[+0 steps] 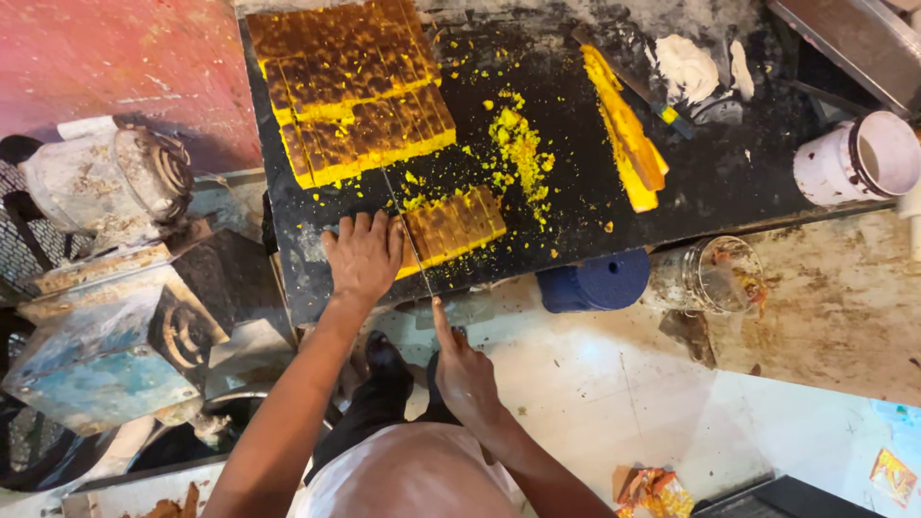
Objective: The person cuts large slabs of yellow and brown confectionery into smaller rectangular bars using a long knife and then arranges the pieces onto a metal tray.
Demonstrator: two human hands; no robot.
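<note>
- Hands: two, the left hand (pixel 363 254) and the right hand (pixel 465 374).
- Knife (pixel 408 230): one.
- Large scored yellow slab (pixel 350 91): one.
- Small cut block (pixel 459 225): one.
- Long yellow strip (pixel 625 129): one.
- White cup (pixel 854 158): one.
- Glass jar (pixel 715 276): one.
- Counter (pixel 729 173): one.

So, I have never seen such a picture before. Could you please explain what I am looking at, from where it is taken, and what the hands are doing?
There is no machine here. A camera worn on a person's head looks straight down, so you see their own two arms, legs and shoes. The left hand lies flat on a black board, beside a small row of yellow cake slices. The right hand holds a long thin knife, its blade lying along the end of that row. A bigger cut slab lies further up, with crumbs and a long yellow strip to the right. A white cup lies at the board's right edge. A glass jar lies on the floor.
</note>
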